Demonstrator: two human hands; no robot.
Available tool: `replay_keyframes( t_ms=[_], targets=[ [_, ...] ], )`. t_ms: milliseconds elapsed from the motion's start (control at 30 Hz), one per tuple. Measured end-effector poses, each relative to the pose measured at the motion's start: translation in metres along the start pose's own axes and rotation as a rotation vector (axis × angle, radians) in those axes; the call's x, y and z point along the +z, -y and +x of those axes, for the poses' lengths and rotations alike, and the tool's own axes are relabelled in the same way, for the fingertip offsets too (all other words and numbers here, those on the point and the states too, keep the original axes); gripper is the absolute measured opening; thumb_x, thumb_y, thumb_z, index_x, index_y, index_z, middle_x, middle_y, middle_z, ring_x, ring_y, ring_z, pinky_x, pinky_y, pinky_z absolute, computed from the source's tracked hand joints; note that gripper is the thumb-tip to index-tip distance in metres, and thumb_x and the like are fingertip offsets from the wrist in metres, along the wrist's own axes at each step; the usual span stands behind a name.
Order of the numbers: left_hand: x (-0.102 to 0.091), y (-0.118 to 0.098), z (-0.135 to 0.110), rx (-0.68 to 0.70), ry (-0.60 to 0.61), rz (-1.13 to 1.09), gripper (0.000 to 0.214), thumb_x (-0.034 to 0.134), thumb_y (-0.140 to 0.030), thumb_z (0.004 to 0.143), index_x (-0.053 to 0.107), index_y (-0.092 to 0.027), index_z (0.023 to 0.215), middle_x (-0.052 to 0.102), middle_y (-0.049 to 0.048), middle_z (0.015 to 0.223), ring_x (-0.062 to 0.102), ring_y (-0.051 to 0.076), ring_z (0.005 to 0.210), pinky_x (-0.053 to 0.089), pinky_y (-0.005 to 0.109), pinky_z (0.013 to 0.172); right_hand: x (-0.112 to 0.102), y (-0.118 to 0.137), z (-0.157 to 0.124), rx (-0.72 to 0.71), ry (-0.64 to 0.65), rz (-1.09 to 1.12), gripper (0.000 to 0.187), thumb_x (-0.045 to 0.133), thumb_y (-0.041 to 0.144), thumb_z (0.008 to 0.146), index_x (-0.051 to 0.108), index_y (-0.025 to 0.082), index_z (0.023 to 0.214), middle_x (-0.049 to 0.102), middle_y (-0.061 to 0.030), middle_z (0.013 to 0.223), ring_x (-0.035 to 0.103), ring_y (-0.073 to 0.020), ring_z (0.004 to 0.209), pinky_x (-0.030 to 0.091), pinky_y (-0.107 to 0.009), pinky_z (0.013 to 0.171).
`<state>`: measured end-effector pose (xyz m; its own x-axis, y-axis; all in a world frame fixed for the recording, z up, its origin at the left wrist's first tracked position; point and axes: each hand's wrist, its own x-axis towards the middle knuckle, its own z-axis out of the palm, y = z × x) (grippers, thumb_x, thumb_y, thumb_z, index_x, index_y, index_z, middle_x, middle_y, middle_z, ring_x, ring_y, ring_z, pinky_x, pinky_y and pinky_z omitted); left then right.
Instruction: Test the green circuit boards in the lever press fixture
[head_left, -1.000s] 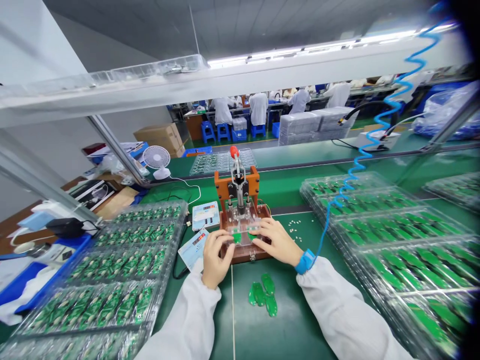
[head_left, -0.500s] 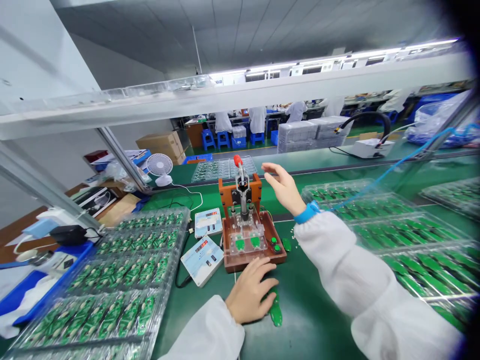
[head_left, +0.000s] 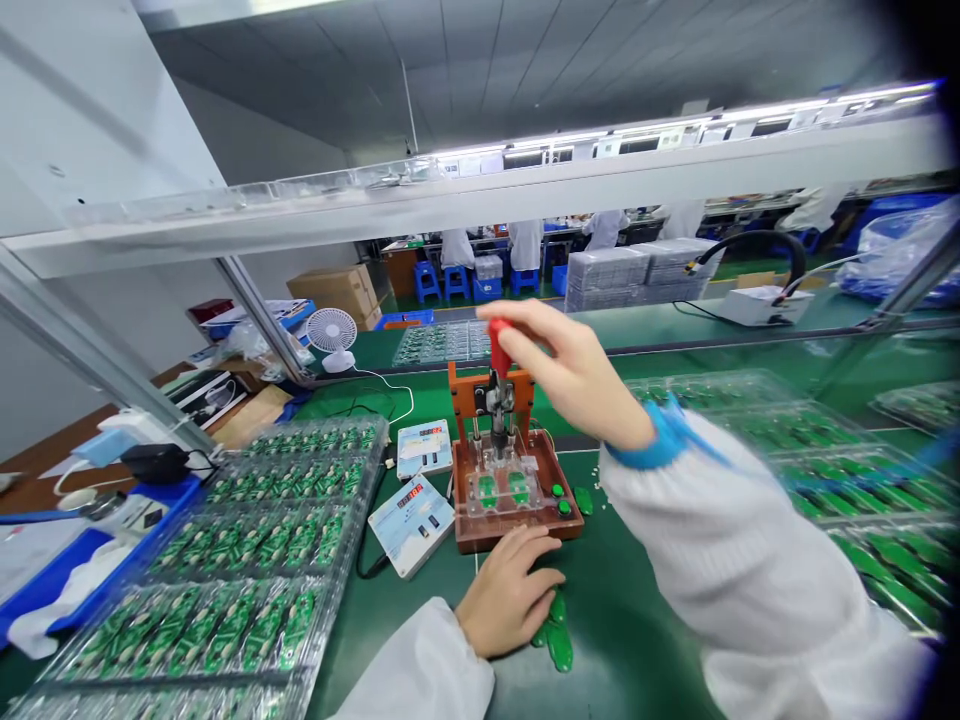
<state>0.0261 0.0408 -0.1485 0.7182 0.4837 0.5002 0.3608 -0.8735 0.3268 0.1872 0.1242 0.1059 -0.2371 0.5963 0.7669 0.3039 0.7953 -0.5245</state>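
Note:
My right hand is closed around the red handle of a toggle-clamp press, thumb in front and fingers behind it. The press stands on a brown base, where two green circuit boards lie under a clear plate. In front of the base, my left hand rests low over the bench with its fingers apart. Several loose green boards lie beside and partly under its fingers; how much they touch is hidden.
Two white boxes with red digits sit left of the press. A tray of populated boards fills the left side; trays of green boards stand at the right. Behind are a small fan and an overhead shelf.
My right hand has moved left onto the red handle and closed on it. The press's plunger appears lower. My left hand stays over the loose boards, with more of them showing.

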Motion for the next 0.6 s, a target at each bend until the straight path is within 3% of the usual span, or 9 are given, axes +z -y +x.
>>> replay_keyframes(
  t_ms=[67,167,400,600],
  targets=[
    [0.0,0.0,0.001,-0.004,0.005,0.001,0.024,0.052,-0.015,0.095,0.067,-0.02,0.114,0.062,0.0107,0.136,0.051,0.028,0.137,0.044,0.051,0.116,0.001,0.016,-0.031,-0.086,0.017,-0.113,0.028,0.05,0.025,0.106,0.064,0.027,0.13,0.07,-0.0012,0.123,0.067,-0.0204,0.113,0.055,-0.041,0.102],
    [-0.002,-0.001,0.003,-0.003,0.007,-0.002,0.025,0.053,-0.015,0.095,0.067,-0.021,0.114,0.062,0.0102,0.136,0.05,0.026,0.137,0.043,0.049,0.117,0.009,0.018,-0.065,-0.153,0.001,-0.192,0.037,0.05,0.018,0.105,0.058,0.032,0.139,0.069,-0.0011,0.129,0.065,-0.0208,0.12,0.055,-0.041,0.105],
    [0.002,0.001,0.002,-0.016,0.011,-0.022,0.025,0.055,-0.014,0.094,0.067,-0.022,0.114,0.061,0.008,0.137,0.048,0.025,0.137,0.042,0.047,0.117,0.035,-0.011,-0.101,-0.175,-0.072,-0.107,0.055,0.053,0.002,0.099,0.054,0.032,0.145,0.065,-0.0026,0.137,0.058,-0.0217,0.131,0.051,-0.043,0.112],
    [0.007,0.004,0.003,-0.003,-0.031,-0.028,0.022,0.056,-0.019,0.095,0.069,-0.022,0.111,0.065,0.0096,0.127,0.056,0.024,0.126,0.048,0.043,0.109,0.054,-0.035,-0.126,-0.186,-0.083,-0.011,0.063,0.054,-0.006,0.093,0.053,0.028,0.146,0.061,-0.0049,0.142,0.05,-0.0246,0.141,0.047,-0.047,0.118]
  ],
)
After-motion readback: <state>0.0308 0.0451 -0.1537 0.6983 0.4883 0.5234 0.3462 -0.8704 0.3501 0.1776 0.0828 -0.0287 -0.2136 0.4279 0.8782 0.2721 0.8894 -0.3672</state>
